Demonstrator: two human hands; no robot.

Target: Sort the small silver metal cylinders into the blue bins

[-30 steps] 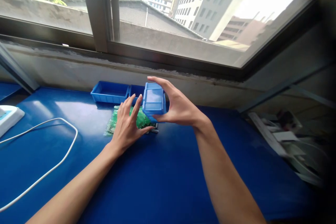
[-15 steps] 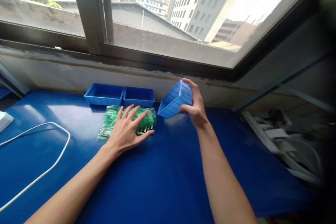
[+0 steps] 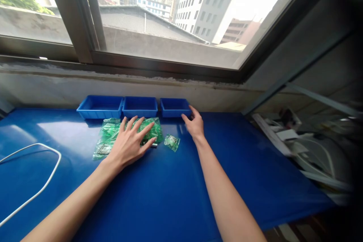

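Observation:
My left hand (image 3: 129, 140) lies with fingers spread over clear plastic bags of green circuit boards (image 3: 106, 136), hiding part of them. A small clear packet (image 3: 172, 142) with something green and white inside lies on the table just right of these bags. My right hand (image 3: 195, 123) grips the right end of a small blue plastic bin (image 3: 174, 113), thumb at its front and fingers at its side. This bin sits upright on the table, and its inside looks bare. Left of it stand a middle blue bin (image 3: 140, 114) and a longer blue bin (image 3: 99, 114).
The bins line the back of the blue table (image 3: 159, 196), below the wall and window frame (image 3: 159, 66). A white cable (image 3: 58, 162) curves across the left side. Papers and other items (image 3: 286, 136) lie beyond the table at right, by a metal frame.
My right hand has lowered the tilted bin to upright on the table, in line with the others. The small packet now lies on the table. My left hand stays on the bags.

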